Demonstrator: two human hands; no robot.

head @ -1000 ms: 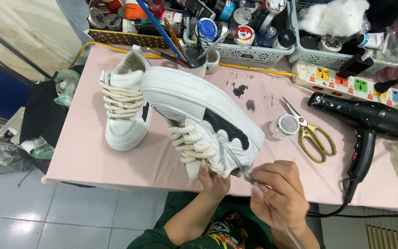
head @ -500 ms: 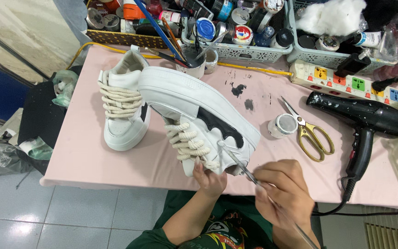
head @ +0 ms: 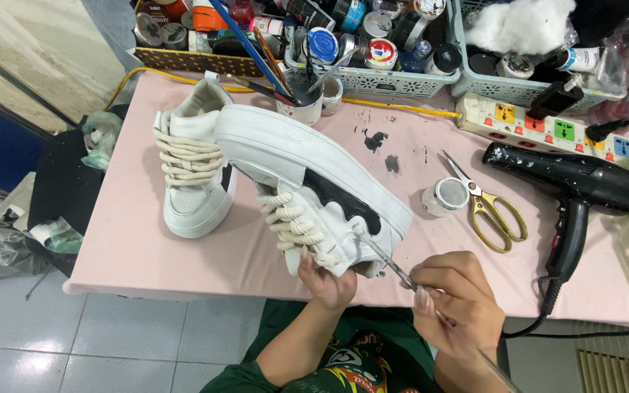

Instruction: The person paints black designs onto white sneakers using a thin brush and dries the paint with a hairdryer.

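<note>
While the left hand (head: 327, 280) grips the heel end of a white shoe (head: 307, 178), holding it tilted above the pink bench (head: 140, 247), the right hand (head: 451, 302) pinches a thin brush (head: 391, 266) whose tip touches the shoe's side by its black patch. A second shoe (head: 194, 171) stands just left of the held shoe; scissors (head: 485, 204), a small jar (head: 444, 196) and a black hairdryer (head: 573, 189) lie to its right.

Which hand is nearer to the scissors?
Right. The right hand, holding a thin tool, is just below-left of the scissors. The left hand holds the sneaker, farther left.
</note>
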